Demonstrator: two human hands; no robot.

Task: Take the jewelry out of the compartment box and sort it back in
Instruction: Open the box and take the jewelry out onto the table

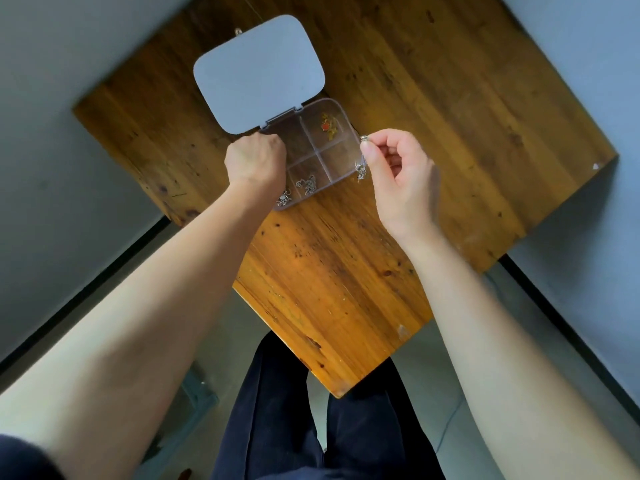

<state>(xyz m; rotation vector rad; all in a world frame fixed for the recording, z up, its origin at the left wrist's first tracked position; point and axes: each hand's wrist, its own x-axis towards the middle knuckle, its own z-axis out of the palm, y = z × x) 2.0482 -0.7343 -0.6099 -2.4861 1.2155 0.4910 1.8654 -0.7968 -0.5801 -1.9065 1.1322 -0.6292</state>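
A clear compartment box (341,157) lies open on the wooden table (346,271), its grey lid (258,72) folded back toward the far left. A gold and red piece (328,125) sits in a far compartment. Silver pieces (306,185) and another silver piece (284,199) lie in the near compartments. My left hand (254,161) is closed over the box's left side; whether it holds anything is hidden. My right hand (398,178) pinches a thin silver chain (362,168) at the box's right edge, and the chain dangles down from thumb and forefinger.
The table's near corner (341,393) points at my dark trousers (311,427). Grey floor and a dark skirting line lie on both sides. A small metal object (238,31) rests beyond the lid.
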